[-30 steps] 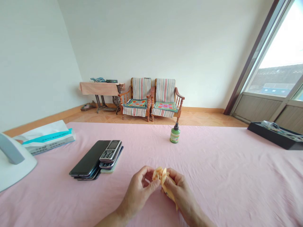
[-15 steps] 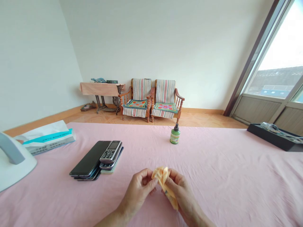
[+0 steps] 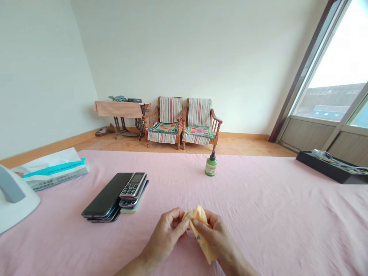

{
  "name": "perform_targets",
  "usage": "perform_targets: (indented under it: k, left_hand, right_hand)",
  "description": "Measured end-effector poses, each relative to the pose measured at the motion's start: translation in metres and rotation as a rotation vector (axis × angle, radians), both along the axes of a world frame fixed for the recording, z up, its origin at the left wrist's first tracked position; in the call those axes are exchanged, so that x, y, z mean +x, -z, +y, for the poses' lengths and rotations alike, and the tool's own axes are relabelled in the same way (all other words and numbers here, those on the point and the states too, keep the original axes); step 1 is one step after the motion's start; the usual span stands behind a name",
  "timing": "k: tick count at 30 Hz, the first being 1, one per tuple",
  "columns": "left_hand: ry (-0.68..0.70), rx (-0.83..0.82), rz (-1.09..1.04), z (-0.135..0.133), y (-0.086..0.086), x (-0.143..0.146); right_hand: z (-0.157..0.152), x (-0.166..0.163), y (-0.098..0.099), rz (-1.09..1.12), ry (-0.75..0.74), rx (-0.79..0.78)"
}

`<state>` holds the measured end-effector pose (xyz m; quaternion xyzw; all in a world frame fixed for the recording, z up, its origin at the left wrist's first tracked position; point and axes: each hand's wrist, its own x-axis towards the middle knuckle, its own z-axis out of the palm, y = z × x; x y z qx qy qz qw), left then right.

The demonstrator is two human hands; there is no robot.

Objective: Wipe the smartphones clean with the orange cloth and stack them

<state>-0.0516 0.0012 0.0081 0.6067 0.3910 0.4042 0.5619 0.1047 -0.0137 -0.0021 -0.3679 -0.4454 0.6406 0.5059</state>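
A crumpled yellow cloth (image 3: 203,239) with small dark marks is held between my two hands, just above the pink tablecloth. My left hand (image 3: 169,232) pinches its upper left edge between thumb and fingers. Around its right side my right hand (image 3: 215,234) is closed, thumb pressed on the top folds, while a corner hangs down below. The fingers behind the cloth are partly hidden. Beyond my hands stands a small green bottle (image 3: 211,167) with a black cap. To the left lie stacked smartphones (image 3: 106,195) beside a stack topped by a keypad phone (image 3: 133,185).
On the far left are a white object with a grey handle (image 3: 20,203) and a white and blue tissue pack (image 3: 57,168). A black tray (image 3: 330,168) holding cables sits at the right. Two wooden chairs (image 3: 198,111) and a sewing-machine table (image 3: 120,109) stand by the wall.
My right thumb has shifted left over the cloth, bringing my hands closer together. The cloth's folds have changed and its corner hangs lower. The whole view has turned slightly.
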Motion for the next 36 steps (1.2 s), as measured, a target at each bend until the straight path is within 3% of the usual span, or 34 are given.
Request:
perform_targets:
  k: [4, 9, 16, 19, 23, 29, 36]
  left_hand:
    - [0.01, 0.01, 0.015, 0.002, 0.001, -0.001]
    - [0.01, 0.025, 0.05, 0.005, 0.005, 0.0]
    - [-0.063, 0.041, 0.187, 0.002, 0.013, 0.006]
    - [-0.053, 0.084, 0.262, 0.011, 0.009, 0.012]
    - [-0.099, 0.127, 0.35, 0.056, 0.006, 0.026]
    - [-0.196, 0.183, 0.483, 0.144, 0.019, 0.065]
    - [-0.343, 0.279, 0.463, 0.196, 0.021, 0.121]
  right_hand:
    - [0.0, 0.0, 0.0, 0.088, -0.016, -0.036]
    - [0.001, 0.001, 0.003, 0.043, 0.006, -0.012]
    - [0.02, 0.016, 0.015, -0.173, 0.439, 0.052]
    - [0.025, 0.022, 0.016, -0.201, 0.531, 0.055]
    - [0.027, 0.027, 0.014, -0.234, 0.642, 0.029]
    - [0.038, 0.041, 0.018, -0.255, 0.789, -0.006]
    - [0.047, 0.045, 0.024, -0.242, 0.8, -0.035]
